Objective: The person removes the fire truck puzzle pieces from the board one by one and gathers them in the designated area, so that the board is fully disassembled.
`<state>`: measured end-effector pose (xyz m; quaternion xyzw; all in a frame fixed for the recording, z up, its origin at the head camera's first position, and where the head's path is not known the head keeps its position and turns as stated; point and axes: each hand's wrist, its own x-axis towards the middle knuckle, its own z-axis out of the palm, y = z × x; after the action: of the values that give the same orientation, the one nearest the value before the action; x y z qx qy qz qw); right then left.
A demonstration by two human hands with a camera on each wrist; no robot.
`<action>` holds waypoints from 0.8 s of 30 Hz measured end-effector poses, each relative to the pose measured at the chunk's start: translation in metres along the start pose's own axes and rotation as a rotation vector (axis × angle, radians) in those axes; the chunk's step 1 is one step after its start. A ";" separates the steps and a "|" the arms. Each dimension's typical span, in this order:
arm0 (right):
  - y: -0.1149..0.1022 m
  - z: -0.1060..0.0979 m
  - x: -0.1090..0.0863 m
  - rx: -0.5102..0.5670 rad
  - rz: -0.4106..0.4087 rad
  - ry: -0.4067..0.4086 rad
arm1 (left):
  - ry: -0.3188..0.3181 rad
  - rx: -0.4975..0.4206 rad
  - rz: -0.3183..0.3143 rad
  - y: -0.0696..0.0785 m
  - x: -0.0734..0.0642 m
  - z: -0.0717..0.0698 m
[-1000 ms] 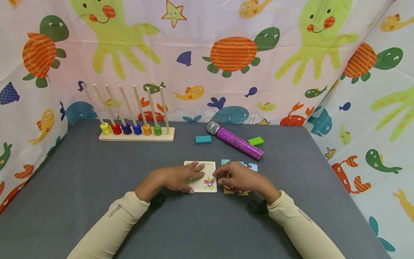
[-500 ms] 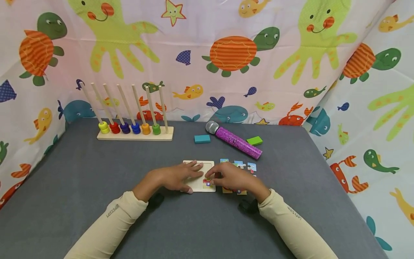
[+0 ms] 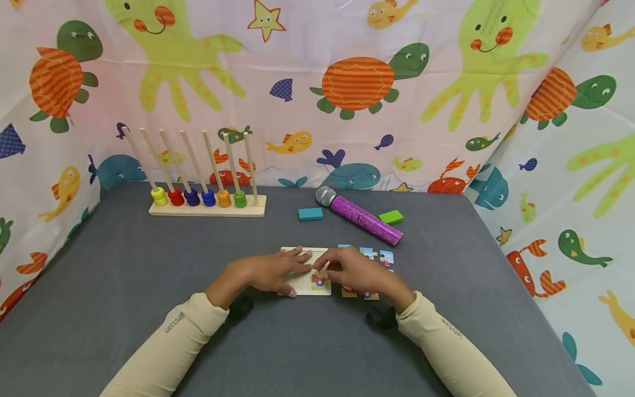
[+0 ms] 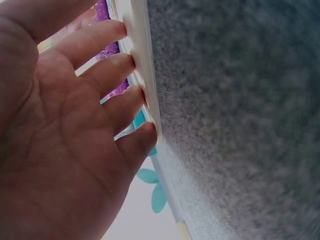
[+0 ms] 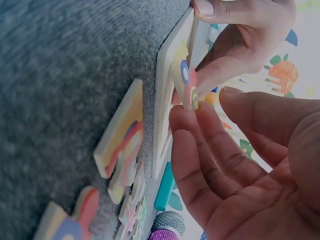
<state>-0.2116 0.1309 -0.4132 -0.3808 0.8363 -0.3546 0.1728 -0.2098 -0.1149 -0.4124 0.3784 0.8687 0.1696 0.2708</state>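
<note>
A pale wooden puzzle board (image 3: 303,287) lies on the grey table under my left hand (image 3: 270,272), whose fingers spread across its left part. In the left wrist view, the fingertips (image 4: 131,62) rest along the board's edge. One puzzle piece (image 5: 183,75), printed with a red and blue picture, stands tilted up from the board in the right wrist view. My right hand (image 3: 358,269) is over the board's right side. Its fingertips (image 5: 184,119) are right at the piece's raised end, while the thumb stays apart from it.
Several loose puzzle pieces (image 3: 368,252) lie right of the board, partly hidden by my right hand. Behind are a purple glitter microphone (image 3: 367,219), a blue block (image 3: 310,214) and a green block (image 3: 391,216). A wooden peg rack with coloured rings (image 3: 208,211) stands back left.
My right hand has moved left from the loose pieces onto the board's right side; its fingers then shifted slightly around the piece. The left hand stays on the board.
</note>
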 end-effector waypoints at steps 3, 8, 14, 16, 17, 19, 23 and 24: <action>-0.002 0.001 0.002 0.014 -0.006 0.014 | 0.009 -0.017 -0.004 -0.001 -0.003 -0.001; -0.005 0.007 0.002 0.029 -0.024 -0.010 | 0.028 -0.041 0.043 -0.007 -0.003 0.000; -0.007 0.015 0.000 0.037 -0.045 -0.022 | 0.024 -0.020 0.037 -0.011 -0.002 0.004; -0.006 0.016 -0.001 0.028 -0.053 -0.014 | 0.019 -0.022 0.039 -0.010 -0.002 0.005; -0.005 0.016 -0.001 0.021 -0.058 -0.003 | 0.020 -0.025 0.047 -0.010 -0.001 0.005; -0.003 0.015 -0.001 0.012 -0.085 0.027 | 0.030 -0.029 0.066 -0.010 -0.001 0.005; -0.002 0.012 0.000 0.015 -0.129 0.067 | 0.041 -0.021 0.094 -0.009 -0.001 0.003; 0.000 0.011 0.000 0.015 -0.136 0.069 | 0.041 -0.015 0.097 -0.008 0.000 0.003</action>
<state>-0.2053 0.1262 -0.4203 -0.4229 0.8112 -0.3850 0.1221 -0.2129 -0.1205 -0.4185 0.4143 0.8535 0.1968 0.2471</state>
